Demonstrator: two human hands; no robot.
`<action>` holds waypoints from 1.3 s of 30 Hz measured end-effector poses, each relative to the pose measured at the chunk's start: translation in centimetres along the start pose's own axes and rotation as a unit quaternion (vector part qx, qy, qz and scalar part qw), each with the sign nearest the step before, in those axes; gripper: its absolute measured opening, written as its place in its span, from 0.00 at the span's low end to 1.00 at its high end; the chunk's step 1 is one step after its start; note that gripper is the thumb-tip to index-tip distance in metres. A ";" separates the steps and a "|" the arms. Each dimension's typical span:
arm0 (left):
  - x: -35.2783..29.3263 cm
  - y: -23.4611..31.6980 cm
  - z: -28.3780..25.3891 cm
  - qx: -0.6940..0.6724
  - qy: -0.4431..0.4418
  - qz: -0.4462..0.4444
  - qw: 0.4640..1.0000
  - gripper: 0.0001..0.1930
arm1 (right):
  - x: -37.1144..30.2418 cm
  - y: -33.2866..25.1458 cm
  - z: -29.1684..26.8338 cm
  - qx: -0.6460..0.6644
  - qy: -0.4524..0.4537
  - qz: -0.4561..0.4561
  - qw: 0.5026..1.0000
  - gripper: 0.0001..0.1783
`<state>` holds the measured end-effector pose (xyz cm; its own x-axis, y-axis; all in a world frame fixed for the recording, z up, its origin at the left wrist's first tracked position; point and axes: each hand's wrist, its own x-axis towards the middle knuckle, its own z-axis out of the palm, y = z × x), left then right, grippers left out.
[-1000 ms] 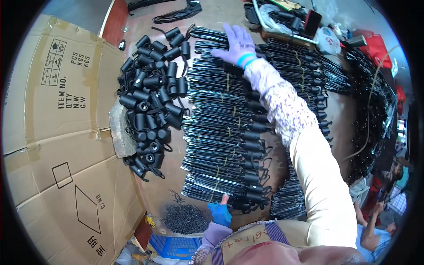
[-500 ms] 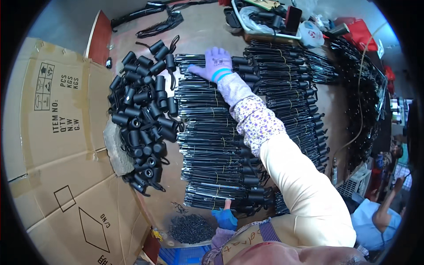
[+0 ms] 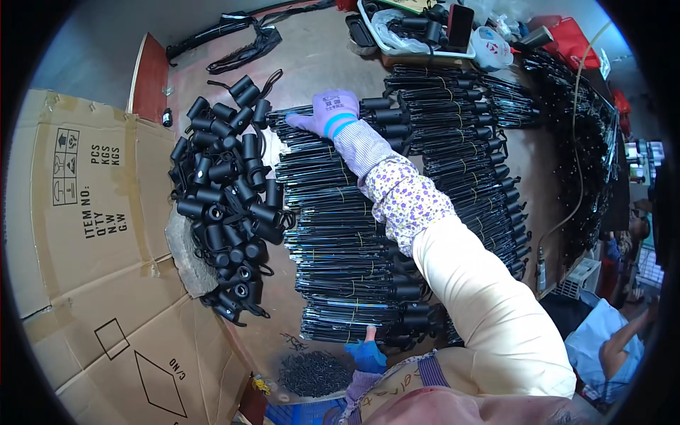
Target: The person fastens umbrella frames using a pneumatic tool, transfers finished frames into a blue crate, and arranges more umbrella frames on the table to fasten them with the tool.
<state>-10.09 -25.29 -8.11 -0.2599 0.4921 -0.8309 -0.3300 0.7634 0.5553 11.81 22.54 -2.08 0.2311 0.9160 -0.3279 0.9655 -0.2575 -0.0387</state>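
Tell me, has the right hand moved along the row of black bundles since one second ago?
Cannot tell: the right hand stays at the far end of the bundle row; the camera shifted.

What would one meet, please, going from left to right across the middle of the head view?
Flattened brown cardboard box → heap of black cylindrical handles → stacked bundles of black metal rods → floral-sleeved right forearm → second stack of black rod bundles.

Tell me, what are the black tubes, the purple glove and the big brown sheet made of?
The black tubes look like smooth plastic or rubber: they shine faintly, though painted metal is possible. The purple glove on the right hand looks like knitted fabric with a blue cuff, perhaps rubber-coated. The brown sheet is cardboard: matte, creased at the folds and taped.
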 end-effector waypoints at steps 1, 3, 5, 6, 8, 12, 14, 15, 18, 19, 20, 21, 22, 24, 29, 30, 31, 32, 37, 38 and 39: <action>-0.2 0.6 0.0 0.017 -0.002 -0.008 1.000 0.20 | 0.0 -0.2 -0.2 0.007 -0.023 0.004 1.000 0.49; -0.8 2.1 0.2 0.051 -0.007 -0.025 0.998 0.22 | 0.0 -0.3 -0.6 0.019 -0.070 0.014 0.997 0.48; -0.6 2.4 0.0 0.069 -0.009 -0.031 0.997 0.24 | 0.0 -0.8 -1.3 0.027 -0.092 0.018 0.995 0.48; -0.1 2.2 -0.2 0.081 -0.005 -0.020 0.997 0.24 | -0.2 -1.4 -1.9 0.020 -0.112 0.017 0.993 0.48; 0.4 1.5 -1.0 0.105 0.005 -0.001 0.994 0.23 | -1.0 -2.6 -2.9 0.004 -0.154 0.013 0.988 0.48; 1.9 1.3 -0.9 0.084 0.011 -0.040 0.996 0.24 | -1.7 -3.0 -2.3 -0.003 -0.157 -0.012 0.988 0.48; 2.5 1.4 -0.8 0.051 0.013 -0.093 0.994 0.24 | -2.0 -3.1 -1.3 -0.003 -0.141 -0.034 0.989 0.48; 3.0 1.4 -0.6 0.049 0.013 -0.089 0.995 0.24 | -2.1 -3.2 -1.0 -0.003 -0.138 -0.036 0.990 0.48; 4.6 1.1 0.1 0.004 -0.002 -0.061 0.998 0.24 | -2.3 -3.1 0.3 0.013 -0.166 0.006 0.986 0.48; 5.2 1.1 0.4 -0.011 -0.007 -0.052 0.999 0.24 | -2.4 -3.0 0.8 0.018 -0.175 0.021 0.984 0.48; 5.7 1.0 0.6 -0.010 -0.010 -0.050 0.999 0.24 | -2.7 -2.8 1.7 0.016 -0.136 0.010 0.991 0.47; 6.2 0.9 0.7 -0.019 -0.023 -0.043 0.999 0.24 | -3.1 -2.6 2.6 0.014 -0.095 -0.001 0.995 0.46; 6.8 0.8 0.8 -0.029 -0.034 -0.036 0.998 0.24 | -4.0 -2.7 2.7 0.014 -0.093 -0.002 0.996 0.46; 7.8 0.6 1.0 -0.048 -0.054 -0.022 0.997 0.23 | -5.9 -3.0 3.0 0.008 -0.073 -0.010 0.997 0.45; 9.7 0.7 1.4 -0.091 -0.111 0.011 0.990 0.23 | -8.3 1.1 7.8 -0.007 0.218 -0.162 0.962 0.37; 9.8 0.7 1.5 -0.092 -0.113 0.011 0.989 0.23 | -8.5 1.6 7.8 -0.008 0.219 -0.162 0.962 0.37; 9.9 0.7 1.5 -0.098 -0.113 0.008 0.989 0.23 | -8.6 2.1 7.9 0.024 0.250 -0.184 0.950 0.35; 10.0 0.6 1.5 -0.104 -0.113 0.005 0.988 0.23 | -8.7 2.4 8.0 0.056 0.279 -0.206 0.936 0.33; 9.8 -0.8 0.8 -0.086 -0.095 -0.007 0.992 0.22 | -4.8 7.4 5.3 0.195 0.357 -0.049 0.912 0.22; 9.8 -1.2 0.6 -0.072 -0.086 -0.007 0.994 0.22 | -3.7 9.0 4.9 0.133 0.316 0.045 0.938 0.22; 10.1 -1.4 0.7 -0.058 -0.078 -0.007 0.995 0.22 | -2.7 10.3 4.8 0.069 0.272 0.138 0.950 0.23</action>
<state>-11.64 -21.16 -17.29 -0.1133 0.5484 -0.8285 -0.4367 0.7215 0.5373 20.57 15.99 -6.10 0.5378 0.8212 0.1908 0.8425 -0.5149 -0.1583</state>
